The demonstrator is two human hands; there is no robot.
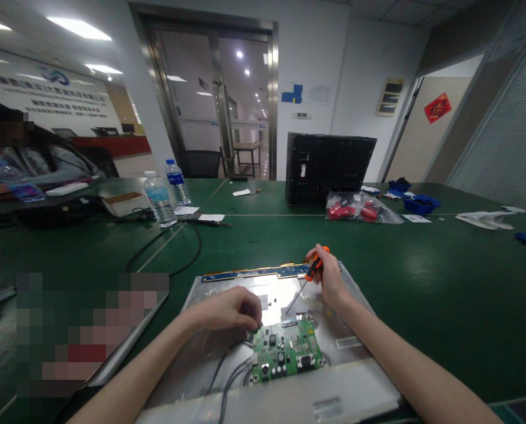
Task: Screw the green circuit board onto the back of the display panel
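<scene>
A green circuit board [289,341] lies on the metal back of a flat display panel [351,368]. My right hand [330,282] grips an orange-and-black screwdriver [316,266] above the panel, its shaft slanting down to the left, the tip just beyond the board's far edge. At the board's far left corner, my left hand [231,307] has its fingers curled and pinched together; what they hold, if anything, is hidden. Dark cables [230,383] run from the board's left side. Small dark screws [275,301] lie on the panel between my hands. A blue strip board [245,274] lines the panel's far edge.
Beyond the panel stand a black monitor casing [328,168] and a plastic bag with red items [355,209]. Water bottles [160,200], a black cable [196,247] and a white box [128,203] are at left, near a seated person [46,150]. Blue trays [422,204] sit at right.
</scene>
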